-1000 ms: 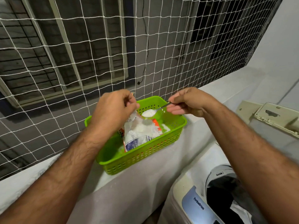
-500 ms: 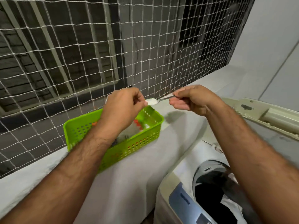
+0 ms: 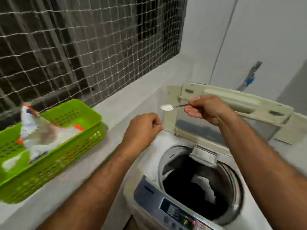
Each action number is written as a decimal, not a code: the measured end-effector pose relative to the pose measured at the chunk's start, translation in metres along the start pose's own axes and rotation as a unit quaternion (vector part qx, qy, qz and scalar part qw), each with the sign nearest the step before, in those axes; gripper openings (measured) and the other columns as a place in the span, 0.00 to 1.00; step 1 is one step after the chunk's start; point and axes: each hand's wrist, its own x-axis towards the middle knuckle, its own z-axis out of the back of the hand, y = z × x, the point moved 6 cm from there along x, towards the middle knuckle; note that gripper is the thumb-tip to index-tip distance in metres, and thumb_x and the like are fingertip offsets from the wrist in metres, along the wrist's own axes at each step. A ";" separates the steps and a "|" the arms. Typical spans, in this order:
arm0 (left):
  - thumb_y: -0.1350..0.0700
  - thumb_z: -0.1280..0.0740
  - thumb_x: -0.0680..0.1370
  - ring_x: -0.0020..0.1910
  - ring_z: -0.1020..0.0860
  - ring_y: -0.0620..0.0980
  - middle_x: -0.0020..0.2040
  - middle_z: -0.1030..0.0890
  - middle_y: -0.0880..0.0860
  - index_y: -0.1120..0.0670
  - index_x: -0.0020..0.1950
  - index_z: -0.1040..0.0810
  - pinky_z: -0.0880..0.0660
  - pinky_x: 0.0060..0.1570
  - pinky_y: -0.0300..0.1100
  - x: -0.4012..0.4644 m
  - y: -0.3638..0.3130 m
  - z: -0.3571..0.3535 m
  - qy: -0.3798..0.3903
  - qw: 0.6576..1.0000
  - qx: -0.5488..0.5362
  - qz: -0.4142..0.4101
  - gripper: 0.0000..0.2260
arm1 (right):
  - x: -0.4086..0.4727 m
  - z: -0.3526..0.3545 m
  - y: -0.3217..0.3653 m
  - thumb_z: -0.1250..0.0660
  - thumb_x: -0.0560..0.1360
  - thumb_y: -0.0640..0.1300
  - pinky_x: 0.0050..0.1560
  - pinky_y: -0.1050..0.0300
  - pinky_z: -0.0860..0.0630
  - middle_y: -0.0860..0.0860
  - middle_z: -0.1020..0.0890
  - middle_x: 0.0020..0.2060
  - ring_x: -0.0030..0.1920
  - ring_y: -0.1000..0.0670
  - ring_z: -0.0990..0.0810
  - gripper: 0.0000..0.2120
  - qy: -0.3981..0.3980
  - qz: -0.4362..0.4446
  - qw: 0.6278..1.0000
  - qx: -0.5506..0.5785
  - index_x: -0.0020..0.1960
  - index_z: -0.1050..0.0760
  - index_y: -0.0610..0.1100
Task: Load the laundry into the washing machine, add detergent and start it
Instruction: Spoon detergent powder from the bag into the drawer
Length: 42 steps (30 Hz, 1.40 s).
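My right hand (image 3: 205, 109) pinches a metal spoon (image 3: 172, 107) heaped with white detergent powder, held level above the back left corner of the washing machine (image 3: 149, 191). My left hand (image 3: 143, 127) hovers below and left of the spoon, fingers curled with nothing in them. The top-loader's drum (image 3: 199, 185) is open and holds dark and white laundry. Its lid (image 3: 232, 103) stands raised behind. The opened detergent bag (image 3: 41, 131) lies in a green basket (image 3: 54, 161) on the ledge at left.
A grey concrete ledge (image 3: 126, 103) runs along the left under a white safety net (image 3: 83, 44). The machine's control panel (image 3: 176, 211) faces me at the bottom. A tap with a blue fitting (image 3: 250, 78) is on the back wall.
My right hand carried the filled spoon from the basket rightward to over the machine. My left hand let go of the detergent bag and came away from the basket. The view swung right.
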 end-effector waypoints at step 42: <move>0.40 0.38 0.78 0.77 0.46 0.48 0.78 0.42 0.49 0.48 0.76 0.39 0.49 0.75 0.44 -0.044 0.013 -0.183 0.186 0.979 0.076 -0.036 0.29 | 0.001 0.157 -0.191 0.38 0.77 0.40 0.48 0.53 0.26 0.44 0.15 0.43 0.46 0.40 0.18 0.10 -0.310 0.123 0.867 -0.370 0.47 0.18 0.44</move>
